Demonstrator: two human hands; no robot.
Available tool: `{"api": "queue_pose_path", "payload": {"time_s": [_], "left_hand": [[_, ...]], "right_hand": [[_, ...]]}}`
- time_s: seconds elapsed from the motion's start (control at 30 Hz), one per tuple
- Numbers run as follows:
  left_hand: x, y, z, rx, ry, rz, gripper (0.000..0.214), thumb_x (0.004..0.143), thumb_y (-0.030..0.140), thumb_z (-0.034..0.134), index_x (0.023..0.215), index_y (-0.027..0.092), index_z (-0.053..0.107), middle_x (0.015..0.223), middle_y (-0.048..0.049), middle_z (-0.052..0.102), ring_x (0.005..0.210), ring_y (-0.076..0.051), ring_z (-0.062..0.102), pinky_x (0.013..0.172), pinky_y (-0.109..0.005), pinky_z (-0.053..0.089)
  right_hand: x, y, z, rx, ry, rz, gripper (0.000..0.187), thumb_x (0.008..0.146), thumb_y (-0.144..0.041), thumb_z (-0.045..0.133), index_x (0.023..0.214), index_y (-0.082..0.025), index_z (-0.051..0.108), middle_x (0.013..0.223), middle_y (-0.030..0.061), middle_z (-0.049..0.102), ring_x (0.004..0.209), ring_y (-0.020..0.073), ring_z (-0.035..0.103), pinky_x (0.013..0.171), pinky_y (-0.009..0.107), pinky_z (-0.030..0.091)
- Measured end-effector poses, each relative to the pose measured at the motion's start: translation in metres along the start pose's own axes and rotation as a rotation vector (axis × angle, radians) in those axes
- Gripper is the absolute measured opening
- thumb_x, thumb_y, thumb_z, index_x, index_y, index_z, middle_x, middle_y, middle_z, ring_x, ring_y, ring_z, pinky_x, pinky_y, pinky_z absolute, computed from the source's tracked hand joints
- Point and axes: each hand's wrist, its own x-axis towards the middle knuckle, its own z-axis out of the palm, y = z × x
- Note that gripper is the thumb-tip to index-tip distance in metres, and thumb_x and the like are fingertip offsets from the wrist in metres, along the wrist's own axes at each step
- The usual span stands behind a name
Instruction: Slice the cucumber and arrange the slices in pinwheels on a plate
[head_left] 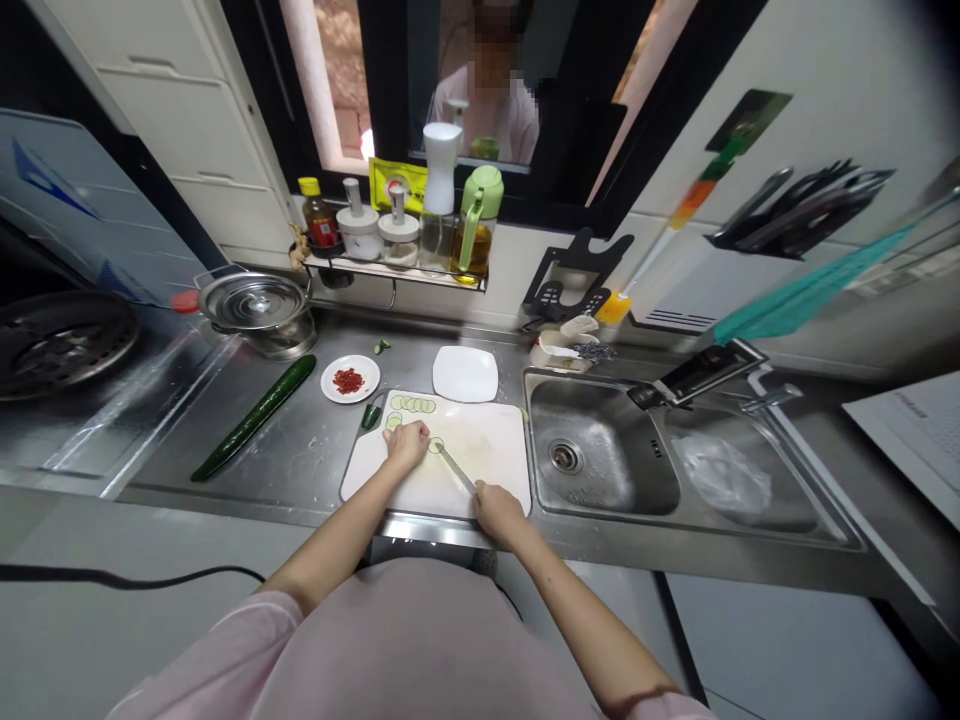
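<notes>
My right hand [499,512] is wrapped round the handle of a knife [459,470], whose blade points up and left across the white cutting board [487,430]. By the knife's tip a thin round cucumber slice [436,446] lies on the board. My left hand [406,446] is closed, low over the board, left of that slice; what its fingers hold, if anything, is hidden. Just above it is another pale slice [394,422]. Overlapping cucumber slices [414,404] form a row near the board's far left corner. A dark green cucumber end [370,416] rests at the left edge.
Left of the board lie a whole cucumber [255,418] and a plate [330,392] of chopped red pieces. Behind the board stands a white dish [465,373]. A double sink [600,505] borders it on the right. A lidded steel pot [259,305] stands at back left, below a condiment shelf [420,268].
</notes>
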Motion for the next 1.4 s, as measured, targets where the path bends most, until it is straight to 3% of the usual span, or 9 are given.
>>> {"api": "queue_pose_path", "payload": {"time_s": [0.73, 1.13, 1.4], "left_hand": [[0.000, 0.000, -0.001, -0.008, -0.007, 0.002, 0.015, 0.080, 0.028, 0.052, 0.088, 0.026, 0.064, 0.094, -0.0033, 0.072, 0.099, -0.024, 0.060, 0.088, -0.039, 0.030], [-0.009, 0.004, 0.003, 0.077, 0.058, 0.085, 0.020, 0.083, 0.033, 0.050, 0.093, 0.023, 0.065, 0.095, -0.0083, 0.070, 0.103, -0.028, 0.056, 0.088, -0.041, 0.029], [-0.012, 0.008, 0.010, 0.060, 0.107, 0.130, 0.016, 0.083, 0.023, 0.050, 0.087, 0.021, 0.065, 0.102, -0.0083, 0.068, 0.101, -0.026, 0.056, 0.087, -0.040, 0.030]], "right_hand": [[0.004, -0.008, -0.002, 0.012, 0.021, 0.006, 0.032, 0.091, -0.018, 0.036, 0.114, -0.015, 0.058, 0.107, 0.0166, 0.067, 0.099, 0.0244, 0.064, 0.075, 0.031, 0.043], [-0.017, 0.015, 0.007, 0.030, 0.037, 0.005, 0.029, 0.091, -0.024, 0.037, 0.107, -0.016, 0.061, 0.106, 0.0161, 0.068, 0.096, 0.0250, 0.063, 0.071, 0.029, 0.039], [-0.012, 0.038, 0.014, 0.134, 0.131, 0.061, 0.028, 0.094, -0.031, 0.037, 0.104, -0.017, 0.060, 0.101, 0.0107, 0.069, 0.094, 0.0194, 0.061, 0.066, 0.024, 0.032]]}}
